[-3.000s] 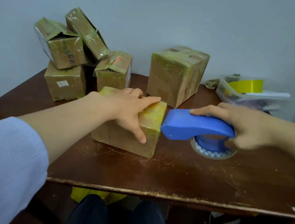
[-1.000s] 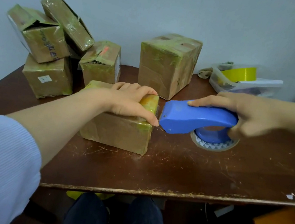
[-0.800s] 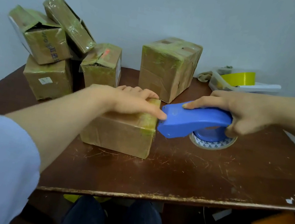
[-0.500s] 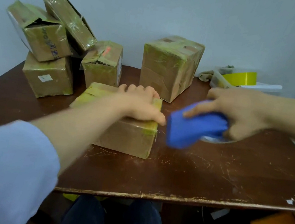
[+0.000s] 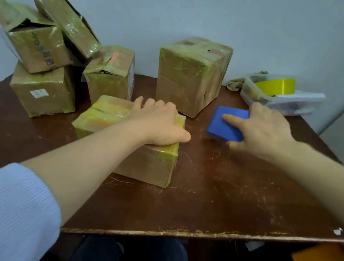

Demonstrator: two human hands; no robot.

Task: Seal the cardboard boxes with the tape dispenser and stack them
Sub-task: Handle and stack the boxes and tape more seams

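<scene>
A flat, tape-wrapped cardboard box (image 5: 106, 116) lies on the dark wooden table (image 5: 224, 193) in front of me. My left hand (image 5: 159, 122) presses down on its right end, palm flat, thumb along the near top edge. To the right of the box, my right hand (image 5: 263, 132) grips the blue tape dispenser (image 5: 225, 124), index finger stretched along its top. The dispenser is clear of the box and blurred by motion. Its tape roll is hidden under my hand.
A tall taped box (image 5: 187, 75) stands behind the gap between my hands. At the back left, three boxes (image 5: 42, 90) are piled loosely, with a small box (image 5: 110, 73) beside them. A clear plastic tub (image 5: 292, 103) with a yellow tape roll (image 5: 276, 85) sits back right.
My right hand has pulled the dispenser off the box's right edge and swung it right and back. My left hand has stayed pressing on the box.
</scene>
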